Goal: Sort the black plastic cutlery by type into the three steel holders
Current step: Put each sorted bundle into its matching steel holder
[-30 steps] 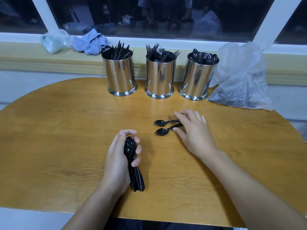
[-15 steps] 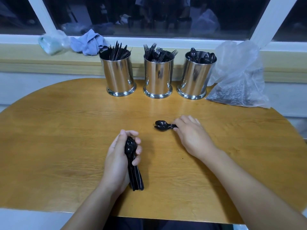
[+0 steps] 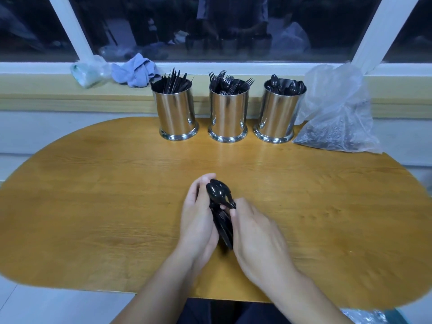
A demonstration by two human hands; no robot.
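**Both hands on one bundle of spoons**

At lower centre of the frame the left hand (image 3: 198, 220) curls around a bundle of black spoons (image 3: 219, 206), bowls pointing up-frame. The right hand (image 3: 254, 239) pinches the same bundle from the right side. Along the table's (image 3: 93, 195) far edge stand the knife holder (image 3: 177, 113), fork holder (image 3: 228, 115) and spoon holder (image 3: 278, 113) (all well filled), with a plastic bag (image 3: 336, 113) beside them.

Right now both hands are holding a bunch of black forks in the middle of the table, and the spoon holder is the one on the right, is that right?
Not quite: the bunch held by the left hand and right hand is spoons, not forks, as the head view shows by the rounded bowls. The rest stands: the right-hand holder has the spoons.
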